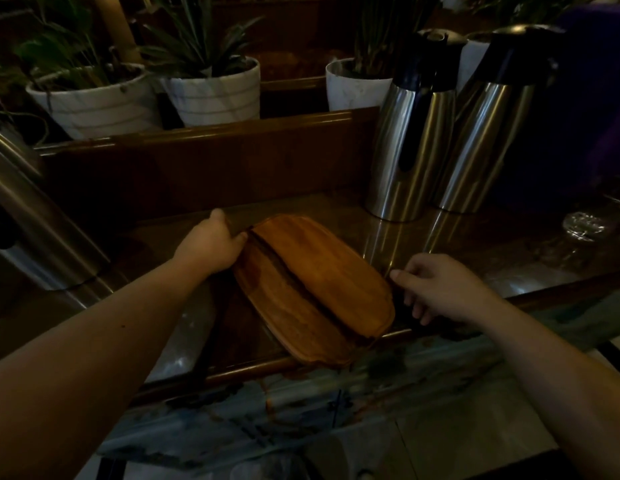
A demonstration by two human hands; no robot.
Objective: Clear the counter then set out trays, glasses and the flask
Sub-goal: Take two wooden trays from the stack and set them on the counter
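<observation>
Two oval, orange-brown wooden trays lie overlapped on the dark polished wooden counter (474, 244), long axes running diagonally. The upper tray (322, 271) sits toward my right and partly covers the lower tray (287, 317), whose near end projects past the counter's front edge.

My left hand (211, 247) is curled on the far-left end of the pair, fingers folded at the trays' rim; whether it grips one tray or both, I cannot tell. My right hand (440, 289) is half open beside the right rim of the upper tray, thumb and forefinger (400, 277) at the edge, touching it or just short of it. It has no firm hold.

Two tall stainless-steel flasks with black tops (412, 133) stand at the back right, well clear of the trays. A clear glass object (583, 226) sits at the far right; it is too dim to identify.

Judgement: the tray-setting step is in hand. The next move calls for separating the pair and laying each flat, fully on the counter, away from the flasks.
</observation>
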